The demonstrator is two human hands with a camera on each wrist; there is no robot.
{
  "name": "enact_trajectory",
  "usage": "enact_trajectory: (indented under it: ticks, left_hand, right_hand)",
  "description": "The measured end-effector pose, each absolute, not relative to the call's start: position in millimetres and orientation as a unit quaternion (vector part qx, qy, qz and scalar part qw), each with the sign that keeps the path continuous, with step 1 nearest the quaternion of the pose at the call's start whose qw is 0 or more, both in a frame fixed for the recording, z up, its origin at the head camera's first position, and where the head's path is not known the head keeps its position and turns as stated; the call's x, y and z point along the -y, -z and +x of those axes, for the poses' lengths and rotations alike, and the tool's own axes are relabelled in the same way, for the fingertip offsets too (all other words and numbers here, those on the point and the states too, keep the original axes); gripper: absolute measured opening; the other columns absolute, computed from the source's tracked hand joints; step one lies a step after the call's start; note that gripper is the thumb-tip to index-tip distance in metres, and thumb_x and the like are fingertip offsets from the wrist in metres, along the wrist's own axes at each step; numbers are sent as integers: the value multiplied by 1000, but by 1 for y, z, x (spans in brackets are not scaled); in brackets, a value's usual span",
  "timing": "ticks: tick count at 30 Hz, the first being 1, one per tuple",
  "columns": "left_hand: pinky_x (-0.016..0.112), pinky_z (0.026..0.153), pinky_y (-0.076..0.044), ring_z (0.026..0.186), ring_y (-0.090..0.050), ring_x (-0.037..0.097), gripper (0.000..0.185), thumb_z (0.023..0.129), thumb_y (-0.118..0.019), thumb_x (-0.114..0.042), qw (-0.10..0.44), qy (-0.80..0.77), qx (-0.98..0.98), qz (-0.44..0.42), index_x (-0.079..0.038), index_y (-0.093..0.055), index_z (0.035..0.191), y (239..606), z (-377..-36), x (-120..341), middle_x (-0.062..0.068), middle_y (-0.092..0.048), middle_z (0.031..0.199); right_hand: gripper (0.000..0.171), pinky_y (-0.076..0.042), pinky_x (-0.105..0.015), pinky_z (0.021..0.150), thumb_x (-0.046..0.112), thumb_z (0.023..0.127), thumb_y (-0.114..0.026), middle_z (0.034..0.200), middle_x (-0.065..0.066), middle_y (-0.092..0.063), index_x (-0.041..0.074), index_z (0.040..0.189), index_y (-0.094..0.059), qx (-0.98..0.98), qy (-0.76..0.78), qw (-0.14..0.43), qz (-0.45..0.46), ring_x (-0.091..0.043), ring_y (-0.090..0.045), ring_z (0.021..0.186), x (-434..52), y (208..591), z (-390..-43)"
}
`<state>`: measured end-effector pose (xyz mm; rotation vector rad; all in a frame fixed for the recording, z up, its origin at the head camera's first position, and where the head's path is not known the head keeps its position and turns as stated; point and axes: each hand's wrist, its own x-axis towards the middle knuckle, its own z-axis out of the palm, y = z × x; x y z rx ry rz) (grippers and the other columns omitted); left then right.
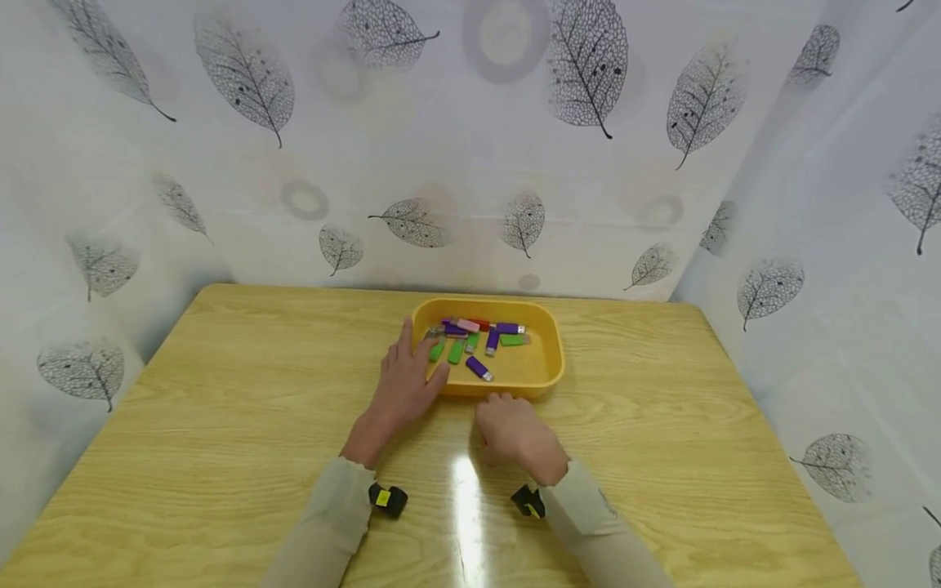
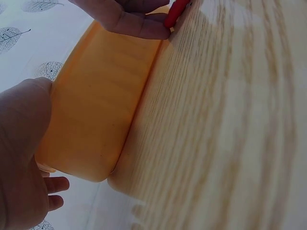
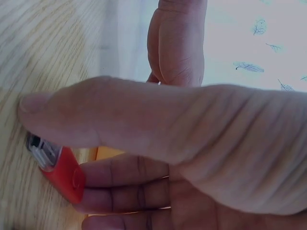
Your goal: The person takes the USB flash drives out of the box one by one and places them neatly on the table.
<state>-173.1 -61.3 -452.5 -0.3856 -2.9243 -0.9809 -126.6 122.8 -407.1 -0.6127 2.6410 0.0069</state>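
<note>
A yellow tray (image 1: 547,371) sits on a wooden table (image 1: 220,425). Inside it lie little USB sticks. You can count about four purple ones (image 1: 479,367), about four green ones (image 1: 456,352), one pink one (image 1: 468,325) and one red one (image 1: 481,323). They lie so close together at the back of the tray that the count is not sure.

The left hand (image 1: 404,380) lies flat with straight fingers. It rests against the left side of the tray and holds nothing.

The right hand (image 1: 515,429) is just in front of the tray, down on the table. Its fingers are curled around one more red USB stick (image 3: 60,172). The thumb lies across the top and the stick's metal end pokes out. This stick is outside the tray, down by the table top.

Behind the table hangs a white curtain with grey leaves (image 1: 588,65).
</note>
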Motion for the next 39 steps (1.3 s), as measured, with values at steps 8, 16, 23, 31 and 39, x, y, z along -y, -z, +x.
enact_trajectory:
  ticks: [8, 16, 23, 31, 39]
  left_hand:
    - [60, 116, -17, 144, -21, 44, 54, 100, -45, -39, 8, 315, 941, -126, -7, -44, 144, 452, -172, 60, 21, 4, 165]
    - [61, 115, -18, 143, -23, 44, 55, 99, -48, -37, 14, 319, 939, -126, -6, -45, 143, 456, -170, 61, 22, 2, 164]
    - [61, 114, -19, 143, -23, 45, 54, 100, -47, -38, 17, 323, 938, -122, -6, -46, 143, 460, -169, 62, 22, 2, 165]
    - [62, 114, -19, 143, -22, 46, 55, 100, -45, -39, 18, 325, 937, -125, -5, -46, 143, 460, -171, 61, 23, 1, 164]
    - [62, 114, -19, 142, -24, 46, 55, 100, -45, -40, 21, 323, 937, -130, -6, -45, 143, 457, -175, 61, 22, 2, 164]
  right_hand:
    - [33, -49, -36, 83, 21, 79, -81, 98, -7, -59, 7, 104, -65, -956, -14, 218, -197, -21, -51, 89, -123, 406, -124]
    - [34, -50, -37, 84, 15, 79, -80, 98, -7, -59, 7, 108, -66, -956, -10, 232, -181, -21, -53, 90, -124, 405, -121]
    - [36, -51, -38, 86, 9, 78, -79, 100, -9, -60, 7, 112, -64, -957, -8, 227, -183, -23, -56, 94, -129, 404, -118]
    - [34, -50, -39, 88, 8, 79, -78, 100, -9, -59, 7, 109, -61, -957, 19, 218, -192, -24, -56, 96, -135, 405, -118]
    - [26, -49, -37, 81, 4, 77, -76, 92, -6, -56, 8, 95, -59, -959, 30, 190, -206, -21, -53, 87, -141, 406, -120]
